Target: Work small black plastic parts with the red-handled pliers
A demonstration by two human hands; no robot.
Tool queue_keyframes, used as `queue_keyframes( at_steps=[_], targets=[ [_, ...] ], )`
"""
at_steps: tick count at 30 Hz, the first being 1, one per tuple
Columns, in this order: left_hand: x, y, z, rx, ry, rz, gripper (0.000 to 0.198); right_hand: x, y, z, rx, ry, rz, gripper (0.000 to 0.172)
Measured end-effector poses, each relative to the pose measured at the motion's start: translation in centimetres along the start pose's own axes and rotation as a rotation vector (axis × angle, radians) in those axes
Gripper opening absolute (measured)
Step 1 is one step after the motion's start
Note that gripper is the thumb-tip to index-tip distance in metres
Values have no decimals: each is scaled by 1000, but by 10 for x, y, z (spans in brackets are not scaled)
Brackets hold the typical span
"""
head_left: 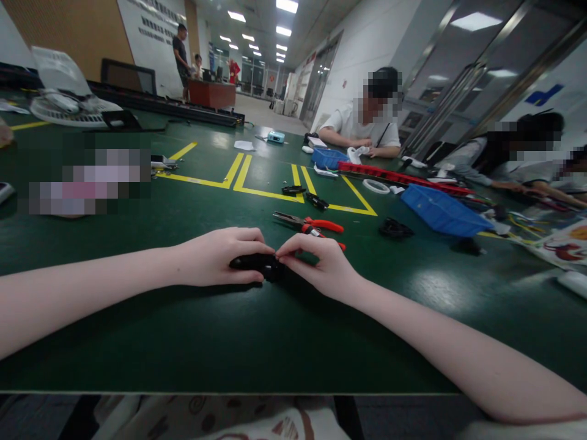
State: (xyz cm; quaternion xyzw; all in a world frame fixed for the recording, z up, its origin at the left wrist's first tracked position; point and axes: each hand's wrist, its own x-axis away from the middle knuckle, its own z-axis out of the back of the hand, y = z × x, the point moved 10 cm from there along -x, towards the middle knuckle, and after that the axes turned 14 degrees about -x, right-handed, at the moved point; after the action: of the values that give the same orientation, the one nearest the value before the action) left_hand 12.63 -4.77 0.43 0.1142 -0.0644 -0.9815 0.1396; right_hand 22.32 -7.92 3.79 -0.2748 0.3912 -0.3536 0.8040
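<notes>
A small, glossy black rounded part (257,264) lies low over the green table, its exact kind not clear. My left hand (232,256) is closed around it, thumb along the near side and fingers over the far side. At the part's right end, the thumb and index finger of my right hand (321,263) press together in a pinch. Whatever sits between those fingertips is too small to make out. Just beyond my right hand lie pliers (316,223) with red handles, and a second red-handled tool (312,230) is partly hidden behind that hand.
Black parts (305,194) lie on the green table (220,348) past the pliers, with a black bundle (395,228) to their right. Blue bins (444,211) and a long red strip (403,176) stand further right. Across the table, a person (367,122) sits working.
</notes>
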Motion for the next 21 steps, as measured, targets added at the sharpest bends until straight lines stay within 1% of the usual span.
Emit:
queue_keyframes(
  at_steps=[7, 13, 21],
  targets=[
    [0, 1, 3, 2, 32, -2, 40, 0, 1, -6, -23, -47, -6, 10],
    [0, 2, 3, -5, 17, -9, 41, -1, 1, -8, -3, -70, 10, 10],
    [0, 2, 5, 20, 37, -6, 38, 3, -3, -14, 32, -117, 93, 11]
  ],
)
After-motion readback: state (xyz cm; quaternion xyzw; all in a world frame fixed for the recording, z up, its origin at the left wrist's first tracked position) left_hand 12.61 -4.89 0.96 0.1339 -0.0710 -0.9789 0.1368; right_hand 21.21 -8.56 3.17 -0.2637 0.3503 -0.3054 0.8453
